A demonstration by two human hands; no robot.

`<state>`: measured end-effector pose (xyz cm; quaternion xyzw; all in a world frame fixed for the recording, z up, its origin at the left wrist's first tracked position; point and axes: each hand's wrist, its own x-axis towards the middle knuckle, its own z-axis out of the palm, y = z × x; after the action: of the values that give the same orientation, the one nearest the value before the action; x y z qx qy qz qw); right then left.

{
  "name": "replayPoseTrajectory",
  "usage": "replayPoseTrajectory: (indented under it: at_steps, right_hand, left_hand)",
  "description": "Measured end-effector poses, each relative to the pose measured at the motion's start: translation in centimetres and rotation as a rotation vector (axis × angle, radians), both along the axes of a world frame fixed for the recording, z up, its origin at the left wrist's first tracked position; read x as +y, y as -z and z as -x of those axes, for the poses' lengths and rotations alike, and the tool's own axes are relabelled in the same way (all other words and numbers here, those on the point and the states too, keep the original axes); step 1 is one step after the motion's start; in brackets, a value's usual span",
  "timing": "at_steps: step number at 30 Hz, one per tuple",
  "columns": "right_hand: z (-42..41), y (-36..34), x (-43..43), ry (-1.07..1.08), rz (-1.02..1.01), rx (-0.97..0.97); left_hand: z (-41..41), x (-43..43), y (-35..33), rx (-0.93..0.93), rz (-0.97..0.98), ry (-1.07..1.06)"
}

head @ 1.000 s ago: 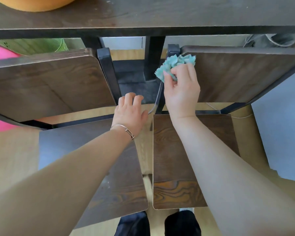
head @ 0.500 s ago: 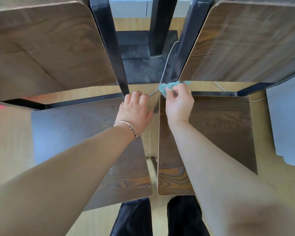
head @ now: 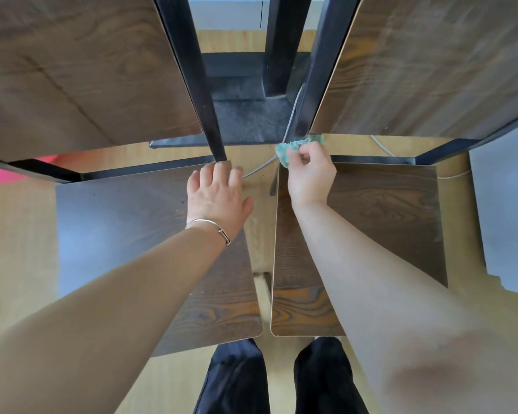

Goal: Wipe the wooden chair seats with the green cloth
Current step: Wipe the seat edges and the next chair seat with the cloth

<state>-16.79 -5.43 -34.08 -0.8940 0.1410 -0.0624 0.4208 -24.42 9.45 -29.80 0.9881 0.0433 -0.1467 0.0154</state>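
Observation:
Two dark wooden chair seats stand side by side below me: the left seat point(head: 126, 234) and the right seat point(head: 386, 222). My right hand point(head: 310, 174) is shut on the bunched green cloth point(head: 293, 146), at the far left corner of the right seat, close to the backrest. My left hand point(head: 216, 195) lies flat with fingers spread on the far right corner of the left seat, holding nothing. A thin bracelet circles the left wrist.
Two wooden backrests point(head: 81, 70) point(head: 431, 64) on black metal frames rise behind the seats. A black table post point(head: 278, 46) and dark base stand between them. A grey cable point(head: 260, 168) runs across the light wood floor. My dark trouser legs point(head: 237, 380) show below.
My right hand has brought the cloth down from the top of the right backrest to the seat's far left corner. The view has dipped closer to the seats. My left hand stays on the left seat.

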Motion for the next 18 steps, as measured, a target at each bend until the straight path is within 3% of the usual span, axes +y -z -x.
replayPoseTrajectory:
  at_steps: [6,11,15,18]
  right_hand:
    - [-0.7,-9.5,0.5,-0.071,-0.11,-0.46]
    - [-5.0,-19.4,-2.4,-0.072,0.029,-0.787]
    - [-6.8,-20.8,-4.4,-0.181,0.28,-0.75]
    - [-6.5,-19.3,-5.1,-0.279,0.339,-0.713]
  left_hand:
    - [0.7,-1.3,-2.5,-0.025,0.016,-0.062]
    - [-0.3,-2.7,-5.6,-0.1,0.037,-0.061]
    - [-2.4,-3.5,-7.6,-0.154,0.047,-0.077]
    - [-3.7,-3.9,-8.1,-0.172,0.049,-0.084]
